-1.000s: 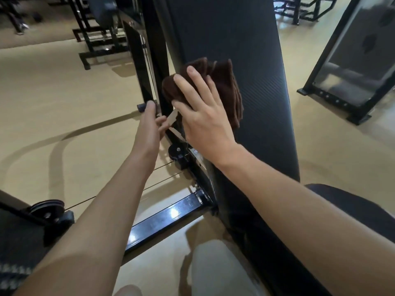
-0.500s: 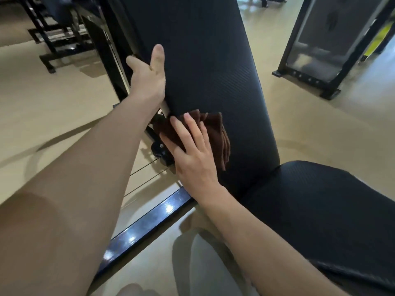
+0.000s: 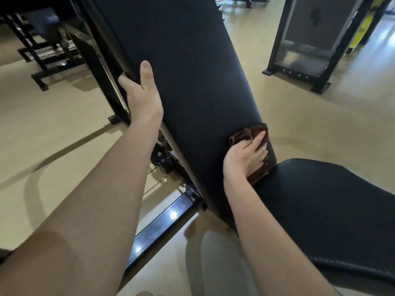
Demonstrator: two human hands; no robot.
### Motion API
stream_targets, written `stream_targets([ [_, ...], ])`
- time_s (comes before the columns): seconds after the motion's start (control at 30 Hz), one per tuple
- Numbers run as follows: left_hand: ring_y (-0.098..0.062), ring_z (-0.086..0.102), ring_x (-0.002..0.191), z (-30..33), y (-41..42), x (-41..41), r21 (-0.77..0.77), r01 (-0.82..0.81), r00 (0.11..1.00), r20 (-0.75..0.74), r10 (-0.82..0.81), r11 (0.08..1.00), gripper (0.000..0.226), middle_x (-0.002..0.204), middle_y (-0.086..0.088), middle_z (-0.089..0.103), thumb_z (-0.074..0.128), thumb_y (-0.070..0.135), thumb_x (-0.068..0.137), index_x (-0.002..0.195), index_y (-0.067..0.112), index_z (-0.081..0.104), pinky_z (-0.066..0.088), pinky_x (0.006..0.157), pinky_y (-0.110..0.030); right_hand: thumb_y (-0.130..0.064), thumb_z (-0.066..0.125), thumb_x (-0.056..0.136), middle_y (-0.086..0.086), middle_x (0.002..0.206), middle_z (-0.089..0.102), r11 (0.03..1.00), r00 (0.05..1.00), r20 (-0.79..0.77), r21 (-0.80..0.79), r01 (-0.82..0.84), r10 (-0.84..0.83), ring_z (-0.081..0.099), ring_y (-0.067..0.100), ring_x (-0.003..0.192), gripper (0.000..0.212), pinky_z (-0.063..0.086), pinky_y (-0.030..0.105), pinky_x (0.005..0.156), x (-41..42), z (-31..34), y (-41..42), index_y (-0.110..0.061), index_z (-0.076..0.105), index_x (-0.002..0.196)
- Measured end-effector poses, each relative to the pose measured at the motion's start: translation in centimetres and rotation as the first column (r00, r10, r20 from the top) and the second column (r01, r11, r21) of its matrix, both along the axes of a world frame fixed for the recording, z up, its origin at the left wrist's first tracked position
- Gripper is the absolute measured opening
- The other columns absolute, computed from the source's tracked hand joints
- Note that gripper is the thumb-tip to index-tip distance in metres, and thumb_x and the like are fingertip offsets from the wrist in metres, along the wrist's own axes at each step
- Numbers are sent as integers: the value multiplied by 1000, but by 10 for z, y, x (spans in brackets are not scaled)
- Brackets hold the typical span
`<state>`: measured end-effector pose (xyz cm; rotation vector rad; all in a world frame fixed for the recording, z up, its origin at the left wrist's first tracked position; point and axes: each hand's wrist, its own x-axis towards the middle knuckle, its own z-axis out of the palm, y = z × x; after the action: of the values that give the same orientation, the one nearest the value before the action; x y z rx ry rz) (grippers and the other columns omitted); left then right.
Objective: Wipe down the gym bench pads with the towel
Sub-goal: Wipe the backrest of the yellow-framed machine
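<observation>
Tall black back pad (image 3: 181, 82), tilted, running from 12 o'clock down to centre. Black seat pad (image 3: 320, 206) at 4 o'clock, meeting its lower end. Left hand (image 3: 143, 97) at 10 o'clock, gripping the back pad's left edge, thumb on the front, fingers wrapped behind. Right hand (image 3: 245, 157) just right of centre, fingers extended, pressing brown towel (image 3: 243, 133) onto the back pad's lower right corner.
</observation>
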<state>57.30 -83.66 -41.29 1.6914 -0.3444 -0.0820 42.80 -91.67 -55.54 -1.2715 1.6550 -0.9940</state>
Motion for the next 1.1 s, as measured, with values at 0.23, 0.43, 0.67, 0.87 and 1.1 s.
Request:
stream_targets([
  [0.23,-21,37,147,0,-8,-12,-75,-68,997,-25,67,995,68,162,-5,36,35,55,107,159,14,20,24,101,-23,-32,26,103,12,173,19,998,999,15,-53,-28,29,16,31,160,63,4,39,128,-3,-10,121,-20,24,166],
  [0.43,-23,39,147,-3,-4,-4,-51,-53,999,-14,53,997,72,161,-6,39,37,59,105,158,12,24,30,115,-33,-24,28,112,11,173,20,1000,999,-33,6,3,-3,13,31,161,54,5,48,129,-2,-14,64,-23,23,166],
  [0.67,-24,36,148,-2,-4,-6,-50,-45,999,-22,44,998,73,162,-7,37,37,59,105,159,12,21,28,123,-40,-30,26,113,11,171,26,970,980,20,149,191,-196,20,30,158,54,10,46,130,-15,-12,-50,-23,25,166],
  [0.87,-28,47,137,-1,-5,-7,-72,-63,998,-23,62,995,68,149,-13,49,39,56,105,150,6,31,38,114,-38,-28,28,113,6,176,11,999,997,79,38,14,-17,7,25,162,56,2,41,131,-12,-15,68,-25,15,168],
  [1.1,-30,51,134,-1,0,-3,-27,-34,999,-14,34,999,72,147,-15,52,39,61,103,149,5,33,42,114,-46,-25,27,113,10,173,22,994,997,-13,73,82,-81,15,29,160,54,6,43,129,-13,-18,-20,-23,23,166],
])
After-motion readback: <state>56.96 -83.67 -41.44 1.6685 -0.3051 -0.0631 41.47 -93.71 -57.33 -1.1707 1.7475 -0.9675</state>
